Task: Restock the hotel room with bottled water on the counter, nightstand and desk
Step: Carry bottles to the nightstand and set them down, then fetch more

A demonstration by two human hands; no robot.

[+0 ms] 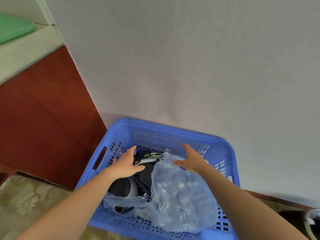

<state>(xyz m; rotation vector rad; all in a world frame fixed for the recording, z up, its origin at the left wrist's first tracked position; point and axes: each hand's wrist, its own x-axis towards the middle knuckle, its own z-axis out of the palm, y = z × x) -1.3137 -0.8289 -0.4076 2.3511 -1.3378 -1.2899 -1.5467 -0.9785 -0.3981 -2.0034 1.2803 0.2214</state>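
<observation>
A blue plastic basket [173, 132] stands against a white wall. Inside it lies a crumpled clear plastic wrap [180, 196], blurred, with bottle shapes faintly showing through it. Both my arms reach into the basket. My left hand [126, 163] hovers with straight fingers over black items and cords [147, 155] at the basket's left side. My right hand [189, 159] is spread above the top of the plastic wrap, fingers relaxed, holding nothing that I can see.
A dark rounded object [121, 187] lies in the basket beneath my left forearm. A red-brown floor [45, 122] runs to the left, with a pale ledge [26, 54] and a green item [12, 28] beyond. A patterned fabric surface [26, 201] lies near left.
</observation>
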